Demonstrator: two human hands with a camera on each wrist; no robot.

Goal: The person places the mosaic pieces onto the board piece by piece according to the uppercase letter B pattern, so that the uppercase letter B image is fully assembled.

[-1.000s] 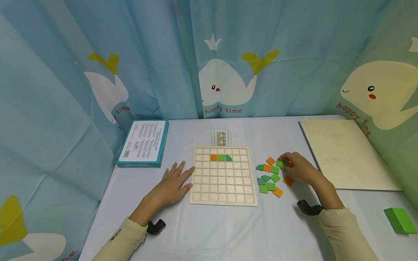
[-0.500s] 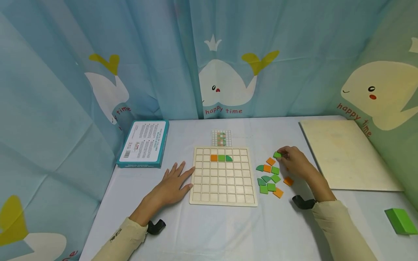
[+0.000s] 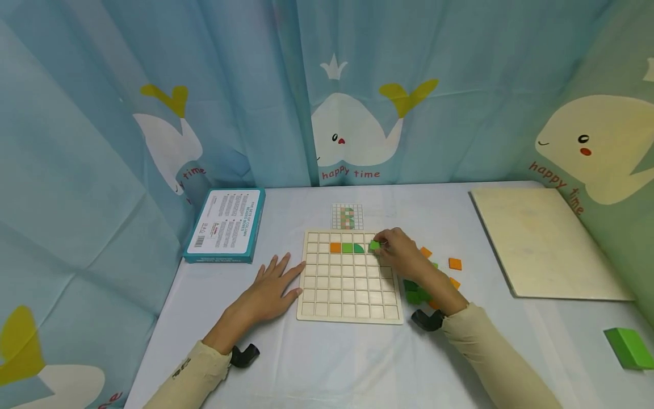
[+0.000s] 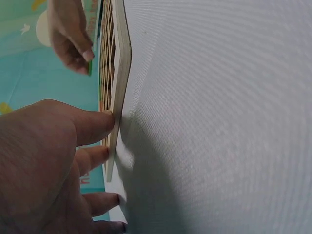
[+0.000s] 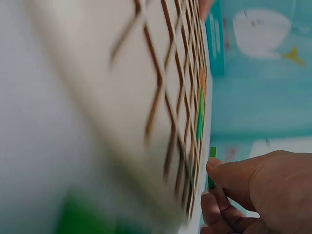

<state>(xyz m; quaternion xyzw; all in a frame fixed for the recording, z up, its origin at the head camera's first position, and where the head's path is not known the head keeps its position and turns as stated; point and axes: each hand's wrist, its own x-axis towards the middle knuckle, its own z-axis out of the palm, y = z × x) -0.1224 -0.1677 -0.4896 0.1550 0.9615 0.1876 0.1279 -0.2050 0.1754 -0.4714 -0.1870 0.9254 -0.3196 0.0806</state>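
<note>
The green tile was in the right hand, pinched at its edge between thumb and fingertips, and both wrist views showed it clear of the board, over the far right part of its grid. Just left of it, in the second row from the far edge, lay an orange square, a green square and a quarter-round, side by side. The left hand held nothing; its fingers were spread and nearly straight, with forefinger and thumb against the board's left edge. That light contact probably suited the step: enough to steady the board, without tilting it. Setting the tile well called, I judged, for checking its cell against the card beyond the board, whose pattern was too small to read surely, then squaring its sides to the ridges and lowering it flat, so that no corner caught and no neighbour was nudged. The right forearm passed over loose pieces on the table, so a raised wrist seemed wise. A box stood well apart at the left.
</note>
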